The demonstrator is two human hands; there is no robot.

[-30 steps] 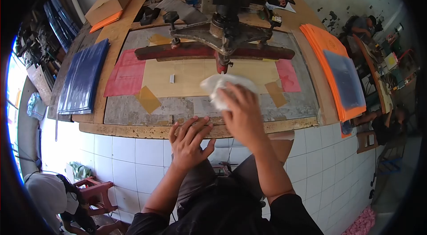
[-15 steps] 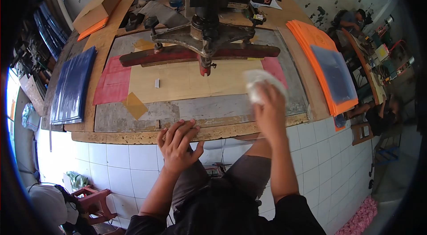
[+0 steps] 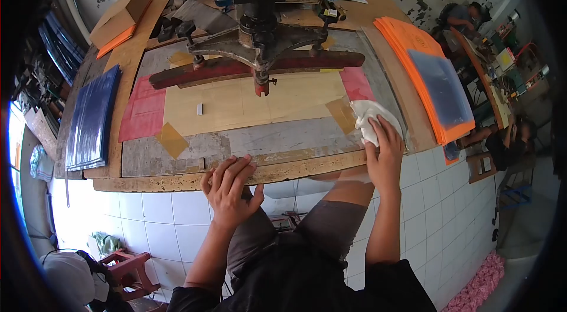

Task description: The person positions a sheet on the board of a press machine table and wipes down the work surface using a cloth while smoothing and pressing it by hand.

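Observation:
My right hand (image 3: 385,148) grips a crumpled white cloth (image 3: 367,112) on the grey work plate (image 3: 277,138), near its front right corner. My left hand (image 3: 231,191) rests with fingers spread over the wooden front edge (image 3: 313,171) and holds nothing. A long yellow sheet (image 3: 254,102) lies across the plate, with a pink piece (image 3: 142,108) at its left end and another pink piece (image 3: 357,83) at its right. Brown tape (image 3: 172,141) is stuck at the sheet's lower left corner. A small white piece (image 3: 199,109) lies on the sheet.
A press head with a red bar (image 3: 319,63) hangs over the plate. Dark blue plastic sheets (image 3: 93,117) lie left; orange folders (image 3: 422,76) and a clear blue sheet (image 3: 440,90) lie right. A cardboard box (image 3: 121,17) is at the back left. Other people sit nearby.
My right hand has moved the white cloth right and toward me, uncovering tape at the sheet's lower right corner. My left hand stays on the edge. The view has shifted slightly.

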